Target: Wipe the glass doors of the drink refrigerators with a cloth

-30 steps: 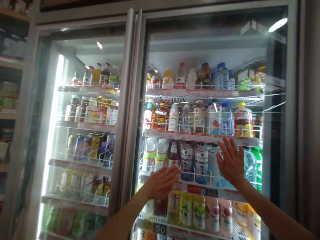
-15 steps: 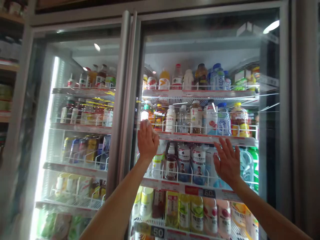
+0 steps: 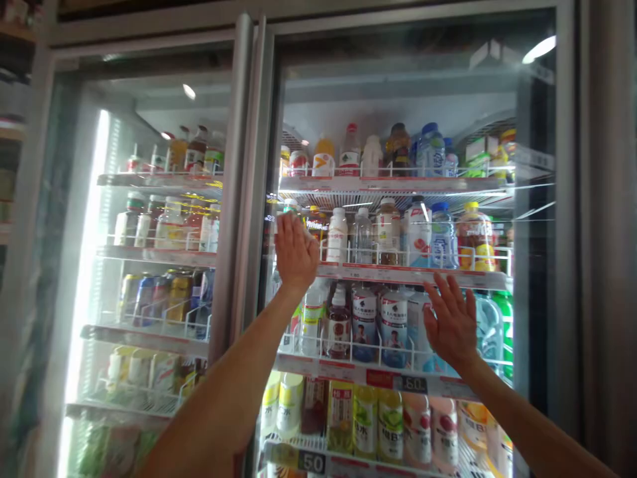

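My left hand [image 3: 297, 257] is raised, its fingers stretched out flat over the glass door [image 3: 398, 50] of a drinks fridge, near the door's left side. A small pale patch shows beside its fingertips; I cannot make out what it is. My right hand [image 3: 452, 325] lies lower and to the right with fingers spread, palm toward the same glass, and nothing shows in it. Behind the glass stand a white bottle [image 3: 337, 236], a blue-capped bottle [image 3: 442, 238] and a yellow-capped bottle [image 3: 475, 238]. The left hand partly hides a bottle behind it.
A second glass door with a long metal handle [image 3: 239, 166] stands to the left, with cans [image 3: 180, 295] and bottles on its shelves. Lower in the right fridge are several fruit drinks [image 3: 391, 421] and price tags [image 3: 312, 461]. Dark store shelving [image 3: 17, 126] borders the far left.
My left hand has moved up slightly, covering more of the bottle behind it. The right hand stays in nearly the same place. The view has shifted slightly.
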Demonstrator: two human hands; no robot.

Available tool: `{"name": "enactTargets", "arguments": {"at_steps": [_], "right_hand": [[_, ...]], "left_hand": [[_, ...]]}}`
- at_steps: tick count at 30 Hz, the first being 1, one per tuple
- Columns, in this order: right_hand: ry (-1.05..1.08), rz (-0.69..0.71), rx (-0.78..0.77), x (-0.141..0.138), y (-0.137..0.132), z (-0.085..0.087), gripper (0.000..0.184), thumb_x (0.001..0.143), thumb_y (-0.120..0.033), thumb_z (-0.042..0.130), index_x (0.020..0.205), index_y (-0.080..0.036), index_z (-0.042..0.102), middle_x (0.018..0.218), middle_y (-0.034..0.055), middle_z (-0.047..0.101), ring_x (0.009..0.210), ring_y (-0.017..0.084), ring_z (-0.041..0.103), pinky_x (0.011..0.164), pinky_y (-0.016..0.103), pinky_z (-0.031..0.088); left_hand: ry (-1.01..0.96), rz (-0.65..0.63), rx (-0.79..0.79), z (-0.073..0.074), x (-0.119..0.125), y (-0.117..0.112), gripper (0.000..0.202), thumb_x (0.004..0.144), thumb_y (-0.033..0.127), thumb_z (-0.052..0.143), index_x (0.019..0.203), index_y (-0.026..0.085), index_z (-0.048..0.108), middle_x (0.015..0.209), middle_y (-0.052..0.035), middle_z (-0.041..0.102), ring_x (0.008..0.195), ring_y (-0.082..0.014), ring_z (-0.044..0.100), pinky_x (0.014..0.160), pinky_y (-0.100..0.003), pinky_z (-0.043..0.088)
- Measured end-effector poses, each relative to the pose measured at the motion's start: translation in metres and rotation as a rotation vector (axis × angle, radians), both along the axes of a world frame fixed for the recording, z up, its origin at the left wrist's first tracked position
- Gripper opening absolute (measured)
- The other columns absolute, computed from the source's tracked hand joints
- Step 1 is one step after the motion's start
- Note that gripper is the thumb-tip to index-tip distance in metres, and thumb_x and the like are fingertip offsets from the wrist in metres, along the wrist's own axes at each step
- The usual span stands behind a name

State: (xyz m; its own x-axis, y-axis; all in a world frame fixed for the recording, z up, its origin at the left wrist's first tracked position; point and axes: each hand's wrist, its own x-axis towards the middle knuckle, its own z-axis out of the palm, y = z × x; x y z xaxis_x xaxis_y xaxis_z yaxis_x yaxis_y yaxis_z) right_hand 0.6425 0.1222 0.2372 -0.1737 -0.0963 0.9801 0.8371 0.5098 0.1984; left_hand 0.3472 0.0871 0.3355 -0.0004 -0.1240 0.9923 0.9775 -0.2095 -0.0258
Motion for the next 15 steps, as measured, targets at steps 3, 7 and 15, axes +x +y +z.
{"name": "enactTargets", "arguments": {"at_steps": [3,7,15], "right_hand": [[0.002,-0.002,-0.009,0.000,0.001,0.000,0.056,0.090,-0.028,0.039,0.143,-0.031,0.023,0.149,0.0023,0.029,0.138,0.023,0.024,0.112,0.049,0.013],[0.002,-0.002,0.000,0.000,0.000,0.000,0.056,0.090,-0.028,0.039,0.143,-0.031,0.023,0.149,0.0026,0.030,0.138,0.024,0.025,0.112,0.050,0.014],[-0.011,-0.036,0.042,-0.002,0.000,0.001,0.060,0.089,-0.027,0.040,0.144,-0.031,0.019,0.149,0.0020,0.028,0.138,0.023,0.024,0.112,0.049,0.013]], "left_hand": [[0.381,-0.026,-0.069,-0.015,0.029,0.002,0.062,0.087,0.030,0.036,0.144,0.015,0.016,0.150,-0.0094,0.025,0.141,-0.0220,0.007,0.114,-0.045,0.018],[0.736,0.000,-0.127,-0.014,0.030,0.000,0.059,0.087,0.031,0.036,0.142,0.018,0.021,0.148,-0.0052,0.032,0.141,-0.0181,0.012,0.114,-0.040,0.020],[0.246,0.002,0.006,0.016,0.023,0.006,0.058,0.086,0.027,0.036,0.141,0.012,0.023,0.149,-0.0109,0.028,0.141,-0.0228,0.009,0.113,-0.046,0.020]]}}
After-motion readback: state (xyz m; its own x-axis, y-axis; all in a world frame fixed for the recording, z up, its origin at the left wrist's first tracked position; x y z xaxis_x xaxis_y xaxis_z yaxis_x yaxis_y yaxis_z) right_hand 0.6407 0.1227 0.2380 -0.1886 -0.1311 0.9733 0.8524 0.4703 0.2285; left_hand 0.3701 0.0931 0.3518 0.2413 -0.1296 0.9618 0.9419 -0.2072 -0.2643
